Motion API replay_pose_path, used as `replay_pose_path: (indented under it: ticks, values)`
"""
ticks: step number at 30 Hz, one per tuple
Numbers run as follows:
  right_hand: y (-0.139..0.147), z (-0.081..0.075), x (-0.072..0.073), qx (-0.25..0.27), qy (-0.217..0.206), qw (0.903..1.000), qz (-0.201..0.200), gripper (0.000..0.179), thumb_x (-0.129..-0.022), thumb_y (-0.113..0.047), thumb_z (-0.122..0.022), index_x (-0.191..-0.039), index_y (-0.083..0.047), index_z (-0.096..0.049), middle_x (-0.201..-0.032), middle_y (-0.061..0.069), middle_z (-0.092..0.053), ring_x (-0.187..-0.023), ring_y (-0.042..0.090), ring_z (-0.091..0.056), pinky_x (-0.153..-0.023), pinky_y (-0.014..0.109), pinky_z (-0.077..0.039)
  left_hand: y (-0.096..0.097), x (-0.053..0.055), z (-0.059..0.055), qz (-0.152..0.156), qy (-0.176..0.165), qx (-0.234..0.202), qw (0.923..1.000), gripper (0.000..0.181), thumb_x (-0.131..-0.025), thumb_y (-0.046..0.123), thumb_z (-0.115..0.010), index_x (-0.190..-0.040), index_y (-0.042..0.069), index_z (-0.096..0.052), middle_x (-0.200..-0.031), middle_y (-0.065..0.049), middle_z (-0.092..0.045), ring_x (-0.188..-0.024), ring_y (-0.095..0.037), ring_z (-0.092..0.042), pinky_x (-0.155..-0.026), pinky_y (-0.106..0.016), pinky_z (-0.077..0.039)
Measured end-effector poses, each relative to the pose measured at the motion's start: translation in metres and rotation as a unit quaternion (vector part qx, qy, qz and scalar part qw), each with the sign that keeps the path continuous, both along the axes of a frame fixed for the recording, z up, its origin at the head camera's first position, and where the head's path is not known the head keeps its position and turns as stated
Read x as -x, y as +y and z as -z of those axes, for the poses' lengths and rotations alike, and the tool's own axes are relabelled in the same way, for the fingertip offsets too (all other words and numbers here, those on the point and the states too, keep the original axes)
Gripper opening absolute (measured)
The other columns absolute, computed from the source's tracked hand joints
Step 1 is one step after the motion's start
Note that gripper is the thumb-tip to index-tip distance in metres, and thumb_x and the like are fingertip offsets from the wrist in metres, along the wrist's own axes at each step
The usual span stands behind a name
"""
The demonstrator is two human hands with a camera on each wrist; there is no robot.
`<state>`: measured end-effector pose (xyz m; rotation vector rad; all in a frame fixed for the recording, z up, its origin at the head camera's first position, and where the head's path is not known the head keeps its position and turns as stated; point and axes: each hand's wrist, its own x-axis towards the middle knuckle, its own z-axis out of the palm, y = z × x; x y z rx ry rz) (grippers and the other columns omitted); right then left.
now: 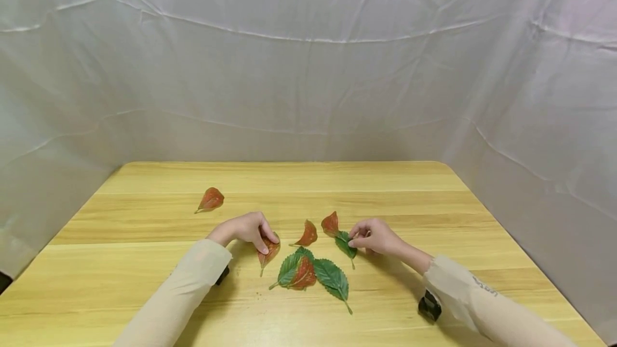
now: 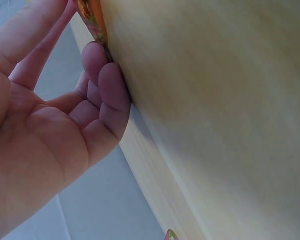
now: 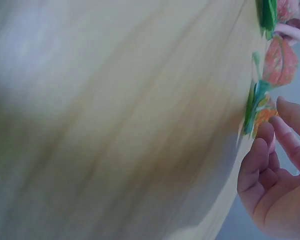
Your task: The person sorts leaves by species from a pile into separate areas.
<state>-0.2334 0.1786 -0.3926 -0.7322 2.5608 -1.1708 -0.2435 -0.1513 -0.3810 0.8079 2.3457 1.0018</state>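
Note:
My left hand [image 1: 250, 231] bends over a red leaf [image 1: 271, 253] with a green stem, thumb and forefinger pinching its upper part. In the left wrist view this leaf [image 2: 94, 19] is cut off at the top, beyond the fingers [image 2: 112, 90]. My right hand [image 1: 377, 237] hovers at the edge of a small green leaf [image 1: 344, 244], its fingers loosely bent. A gap shows between thumb and fingertips in the right wrist view. That green leaf meets another red leaf [image 1: 330, 224]. Whether the right fingertips touch it is hard to tell.
Between the hands lie a curled red leaf [image 1: 307, 233], a green leaf [image 1: 288, 268] partly under a red one [image 1: 305, 274], and a larger green leaf [image 1: 331, 278]. One red leaf [image 1: 211, 199] lies at the back left. Pale cloth [image 1: 308, 79] surrounds the wooden table [image 1: 409, 197].

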Motion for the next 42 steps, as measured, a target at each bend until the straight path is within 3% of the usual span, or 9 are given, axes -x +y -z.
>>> replay_pose_path:
  ticks: [10, 20, 30, 34, 42]
  values:
    - [-0.012, -0.004, -0.014, 0.028, -0.011, 0.9991, -0.029, 0.016, -0.078, -0.006, -0.068, -0.088, 0.005, -0.064, -0.06, 0.009, -0.055, -0.044, 0.024, -0.05, -0.039, 0.026, -0.041, 0.0, -0.001, -0.001, -0.009, -0.01, -0.002, 0.9999, 0.028, -0.066, -0.009, -0.072, -0.093, -0.008, -0.067, -0.097, -0.018, -0.064, -0.094, -0.025, -0.059, -0.075, -0.027, -0.048]
    - [-0.025, -0.005, -0.026, 0.016, -0.023, 0.9981, -0.054, 0.014, -0.077, -0.006, -0.068, -0.087, 0.003, -0.064, -0.062, 0.002, -0.055, -0.044, 0.015, -0.047, -0.04, 0.021, -0.039, 0.0, 0.0, -0.002, -0.009, -0.023, -0.008, 0.9997, 0.027, -0.066, -0.01, -0.071, -0.093, -0.009, -0.066, -0.097, -0.019, -0.064, -0.094, -0.026, -0.059, -0.074, -0.028, -0.048]
    - [-0.035, -0.011, -0.036, 0.008, -0.024, 0.9959, -0.086, 0.023, -0.075, -0.01, -0.071, -0.091, 0.004, -0.063, -0.067, -0.001, -0.055, -0.048, 0.008, -0.048, -0.044, 0.022, -0.043, 0.0, 0.0, -0.003, -0.01, -0.021, -0.005, 0.9997, 0.027, -0.066, -0.009, -0.071, -0.093, -0.008, -0.067, -0.096, -0.018, -0.064, -0.093, -0.025, -0.059, -0.074, -0.028, -0.048]
    - [-0.039, -0.013, -0.039, -0.002, -0.028, 0.9954, -0.091, 0.024, -0.074, -0.01, -0.072, -0.092, 0.003, -0.063, -0.07, -0.001, -0.054, -0.049, 0.006, -0.046, -0.043, 0.022, -0.044, 0.0, 0.001, -0.002, -0.014, -0.017, 0.0, 0.9998, 0.027, -0.066, -0.009, -0.072, -0.093, -0.007, -0.067, -0.096, -0.017, -0.064, -0.094, -0.024, -0.059, -0.074, -0.027, -0.048]
    - [-0.042, -0.012, -0.043, -0.065, 0.005, 0.9929, -0.099, 0.033, -0.073, -0.019, -0.075, -0.099, -0.003, -0.062, -0.079, 0.0, -0.054, -0.064, 0.009, -0.046, -0.056, 0.023, -0.041, 0.001, 0.0, -0.001, -0.017, -0.02, -0.001, 0.9996, 0.026, -0.066, -0.009, -0.071, -0.092, -0.006, -0.068, -0.096, -0.017, -0.064, -0.093, -0.024, -0.059, -0.073, -0.027, -0.048]
